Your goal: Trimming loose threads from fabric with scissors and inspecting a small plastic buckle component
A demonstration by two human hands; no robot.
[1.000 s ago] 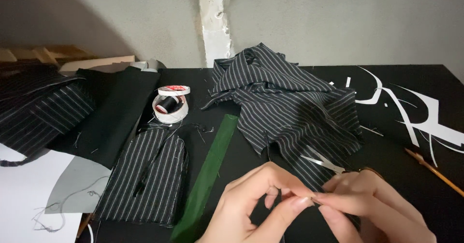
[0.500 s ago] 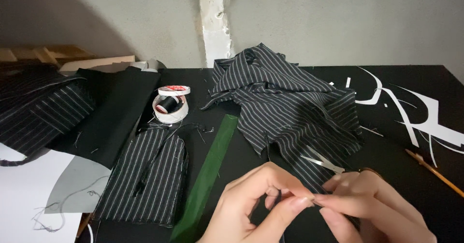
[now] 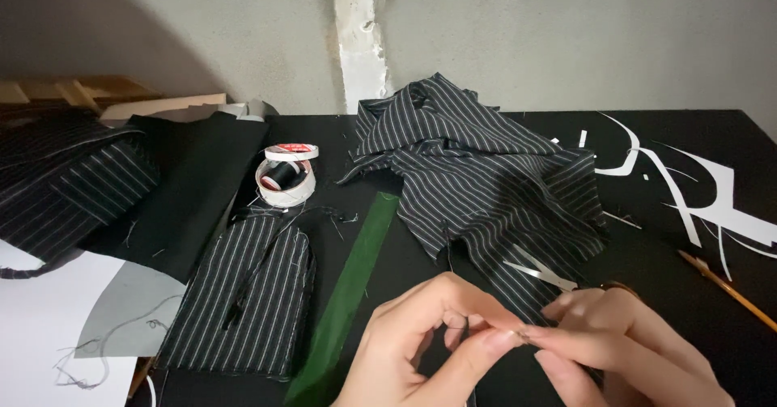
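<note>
Head view: near the tabletop's (image 3: 664, 140) front edge, the left hand (image 3: 421, 342) and right hand (image 3: 623, 350) meet, fingers (image 3: 486, 350) pinched closed on a thin dark thread (image 3: 450, 253) running up to the striped cloth (image 3: 486, 172) at the middle. A green strip (image 3: 348, 294) lies just left.

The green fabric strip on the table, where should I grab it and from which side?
Probably take the green fabric strip at its far end, near the roll of tape, coming from above. It lies flat and thin on the black table, so pinch the two long edges. Its near end runs under the left hand, so that end is less free.
</note>
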